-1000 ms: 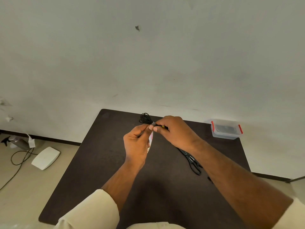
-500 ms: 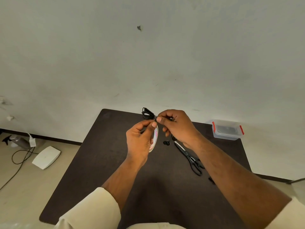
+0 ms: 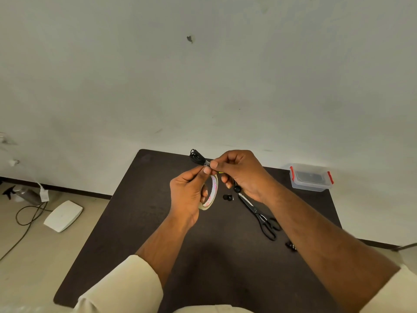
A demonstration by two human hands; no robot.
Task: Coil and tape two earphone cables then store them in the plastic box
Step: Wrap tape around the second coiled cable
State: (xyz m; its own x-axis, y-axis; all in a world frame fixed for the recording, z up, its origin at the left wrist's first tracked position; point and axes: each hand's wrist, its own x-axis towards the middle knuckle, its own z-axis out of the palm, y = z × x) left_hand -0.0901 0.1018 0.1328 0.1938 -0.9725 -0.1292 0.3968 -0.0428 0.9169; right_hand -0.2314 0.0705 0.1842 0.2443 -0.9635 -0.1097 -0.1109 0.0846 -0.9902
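Coiled black earphone cable (image 3: 196, 157) held above centre of frame, over far part of dark table (image 3: 126, 222); loops fan out to upper left of the fingertips. Clear tape visible at the pinch point on the bundle. Earbud (image 3: 237, 189) dangling below right palm; second earbud (image 3: 228, 197) lower, just left of it, contact with table not determinable.

Right hand (image 3: 242, 175): thumb and forefinger pinched on the taped part of the coil, other fingers curled under, rest of cable running through the palm.

Left hand (image 3: 188, 195): thumb and forefinger pressed together at the same spot, touching right fingertips; what sits between them too small to resolve. Tape roll (image 3: 211, 193) looped over the lower fingers, hanging on edge just right of the palm, pink print on inner face.

Black scissors (image 3: 259, 214) flat on table, right of centre, blades toward the hands, partly under right forearm. Small dark item (image 3: 290, 246) at right table edge, mostly hidden by forearm; not identifiable.

Plastic box (image 3: 310, 178) with red clips at far right corner of table, lid on, well apart from hands.

Cream sleeves at bottom of frame. Floor at left: white flat device (image 3: 63, 215), black cord (image 3: 24, 219), spray bottle (image 3: 24, 194).
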